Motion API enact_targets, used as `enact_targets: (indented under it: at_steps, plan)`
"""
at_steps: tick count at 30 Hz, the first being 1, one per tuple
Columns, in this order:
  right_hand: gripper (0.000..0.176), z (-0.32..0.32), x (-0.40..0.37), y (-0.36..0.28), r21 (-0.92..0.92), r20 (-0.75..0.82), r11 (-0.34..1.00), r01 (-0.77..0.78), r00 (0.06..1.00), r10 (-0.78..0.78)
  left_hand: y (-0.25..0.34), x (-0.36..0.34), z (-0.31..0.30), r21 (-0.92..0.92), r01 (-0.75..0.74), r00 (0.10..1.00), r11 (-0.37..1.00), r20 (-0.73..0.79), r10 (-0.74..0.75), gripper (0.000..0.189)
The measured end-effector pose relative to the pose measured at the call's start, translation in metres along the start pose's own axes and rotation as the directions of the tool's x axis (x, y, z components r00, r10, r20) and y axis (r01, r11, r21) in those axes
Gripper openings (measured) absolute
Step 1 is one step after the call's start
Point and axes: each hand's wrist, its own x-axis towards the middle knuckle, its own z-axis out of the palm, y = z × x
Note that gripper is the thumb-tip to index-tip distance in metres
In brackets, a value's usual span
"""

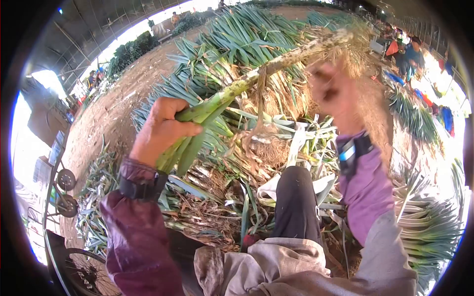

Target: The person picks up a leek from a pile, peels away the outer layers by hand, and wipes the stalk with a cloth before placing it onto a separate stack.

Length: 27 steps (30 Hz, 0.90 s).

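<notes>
A long leek (242, 85) slants up to the right across the view, its pale shank streaked with soil and its bushy roots at the upper right. My left hand (160, 126) is closed around the green leaf end, thumb on the near side. A strip of dry, withered leaf hangs from the middle of the shank. My right hand (338, 96) is just below the root end, its fingers smeared by motion. Under both hands lie loose leeks, roots and peeled leaves (207, 207), close to my bent knee (296, 197).
A large heap of leeks (256, 37) rises in front. Trimmed leeks (424, 227) are stacked at the right, with another row (414, 113) beyond. At left stand a wheeled metal frame (66, 180) and a spoked wheel (86, 271). Another person (414, 56) is at the far right.
</notes>
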Motion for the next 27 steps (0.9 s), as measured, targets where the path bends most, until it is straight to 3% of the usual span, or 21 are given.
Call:
enact_targets:
  at_steps: [2, 3, 5, 7, 10, 11, 14, 16, 18, 19, 22, 23, 24, 25, 26, 27]
  plan:
    - [0.051, 0.033, -0.025, 0.044, -0.331, 0.13, 0.943, -0.019, 0.989, 0.066, 0.016, -0.002, -0.013, -0.033, 0.0, 1.0, 0.999, -0.003, 0.0, 0.029]
    - [0.045, 0.041, -0.023, 0.065, -0.315, 0.161, 0.945, -0.087, 0.976, 0.144, 0.022, -0.001, -0.014, -0.046, 0.072, 0.996, 0.996, 0.061, -0.069, 0.026]
    - [0.034, 0.058, -0.03, 0.106, -0.351, 0.305, 0.936, -0.011, 0.944, 0.126, 0.04, -0.005, -0.01, -0.072, 0.196, 0.969, 0.978, 0.171, -0.181, 0.018]
    - [0.025, 0.073, -0.036, 0.136, -0.33, 0.308, 0.939, -0.098, 0.929, 0.205, 0.046, -0.018, -0.002, -0.07, 0.247, 0.947, 0.966, 0.229, -0.226, 0.014]
    - [0.024, 0.084, -0.046, 0.166, -0.328, 0.258, 0.922, -0.206, 0.919, 0.298, 0.026, -0.043, 0.01, -0.154, 0.321, 0.94, 0.935, 0.172, -0.294, 0.015]
    - [0.024, 0.084, -0.049, 0.175, -0.313, 0.241, 0.917, -0.248, 0.913, 0.329, 0.016, -0.059, 0.018, -0.25, 0.357, 0.931, 0.9, 0.023, -0.363, 0.016]
    - [0.025, 0.085, -0.058, 0.177, -0.248, 0.169, 0.848, -0.469, 0.841, 0.514, 0.009, -0.091, 0.028, -0.288, 0.257, 0.939, 0.922, -0.149, -0.309, 0.016]
    - [0.028, 0.073, -0.066, 0.17, -0.407, 0.197, 0.787, -0.463, 0.797, 0.57, -0.058, -0.12, 0.011, 0.062, -0.029, 0.998, 0.998, -0.062, 0.033, 0.019]
    - [0.032, 0.064, -0.083, 0.13, -0.498, 0.174, 0.763, -0.412, 0.814, 0.554, -0.095, -0.145, -0.007, 0.337, -0.08, 0.989, 0.938, -0.088, 0.116, 0.018]
    - [0.027, 0.044, -0.093, 0.119, -0.585, 0.051, 0.726, -0.363, 0.876, 0.479, -0.092, -0.158, -0.012, 0.244, 0.153, 0.973, 0.958, -0.205, -0.103, 0.019]
    - [0.028, -0.002, -0.109, 0.089, -0.632, 0.024, 0.696, -0.341, 0.889, 0.457, -0.136, -0.201, -0.045, 0.376, 0.036, 0.97, 0.926, -0.235, 0.058, 0.021]
    - [0.026, -0.021, -0.108, 0.092, -0.655, 0.018, 0.668, -0.354, 0.876, 0.482, -0.158, -0.217, -0.052, 0.274, 0.117, 0.971, 0.955, -0.236, -0.051, 0.022]
    - [0.026, -0.035, -0.108, 0.096, -0.679, 0.002, 0.636, -0.367, 0.865, 0.501, -0.151, -0.22, -0.053, -0.085, 0.339, 0.898, 0.937, -0.267, -0.35, 0.02]
    - [0.024, -0.037, -0.102, 0.099, -0.888, -0.084, 0.337, -0.312, 0.832, 0.548, -0.137, -0.215, -0.048, -0.434, 0.496, 0.767, 0.752, -0.185, -0.614, 0.021]
    - [0.022, -0.04, -0.095, 0.108, -0.995, -0.077, 0.002, -0.097, 0.804, 0.59, -0.121, -0.208, -0.04, -0.706, 0.562, 0.604, 0.43, -0.005, -0.797, 0.024]
    - [0.021, -0.04, -0.102, 0.124, -0.942, 0.082, -0.261, 0.211, 0.899, 0.431, -0.104, -0.202, -0.033, -0.706, 0.564, 0.637, 0.427, 0.043, -0.77, 0.03]
